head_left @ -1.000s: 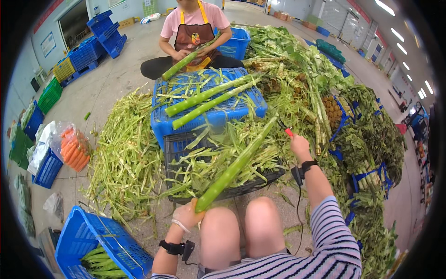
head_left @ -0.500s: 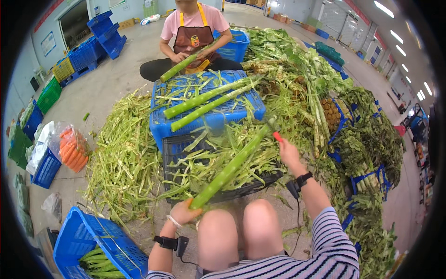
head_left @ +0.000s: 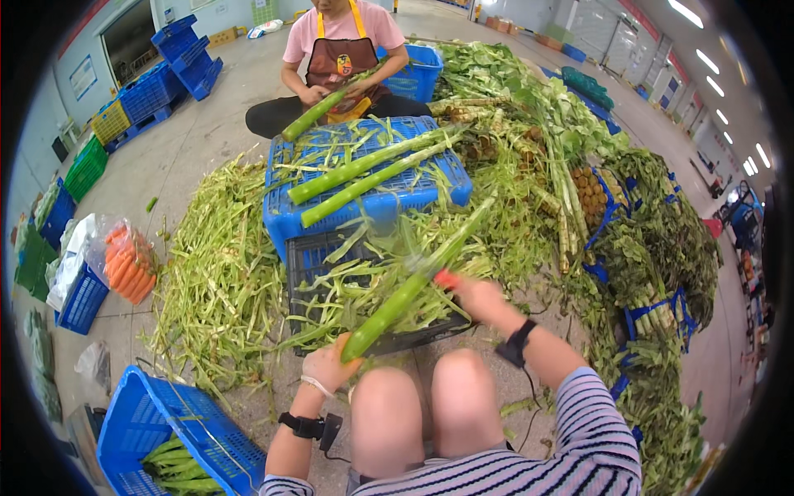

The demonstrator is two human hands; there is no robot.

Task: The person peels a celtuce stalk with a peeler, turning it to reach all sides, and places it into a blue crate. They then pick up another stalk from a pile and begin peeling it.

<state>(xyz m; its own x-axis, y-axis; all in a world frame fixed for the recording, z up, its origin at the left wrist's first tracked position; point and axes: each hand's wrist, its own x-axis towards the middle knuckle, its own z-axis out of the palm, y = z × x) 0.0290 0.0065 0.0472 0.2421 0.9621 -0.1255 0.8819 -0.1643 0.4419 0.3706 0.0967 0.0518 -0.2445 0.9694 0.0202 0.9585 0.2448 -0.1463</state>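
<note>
A long green celtuce stem [head_left: 387, 317] slants up and away from my knees, its thick end low and its far end over the peelings. My left hand [head_left: 327, 364] is closed round the thick near end. In my right hand [head_left: 484, 299] is a red-handled peeler [head_left: 447, 279], its head blurred against the middle of the stem. Below the stem, a black crate [head_left: 308, 291] is heaped with pale green peel strips [head_left: 351, 304]. Two more stems, one thicker [head_left: 356, 175] and one thinner [head_left: 364, 194], lie on an upturned blue crate [head_left: 285, 217] beyond.
Across from me a seated person [head_left: 343, 50] in an apron holds another stem [head_left: 310, 120]. Peelings [head_left: 219, 281] pile up at left. A blue basket [head_left: 132, 413] with green stems stands near my left arm. Leafy bundles [head_left: 653, 273] line the right; bagged carrots [head_left: 128, 264] sit far left.
My right hand has drawn the peeler along the stem, from its far end back toward me and leftward. My left hand still grips the near end.
</note>
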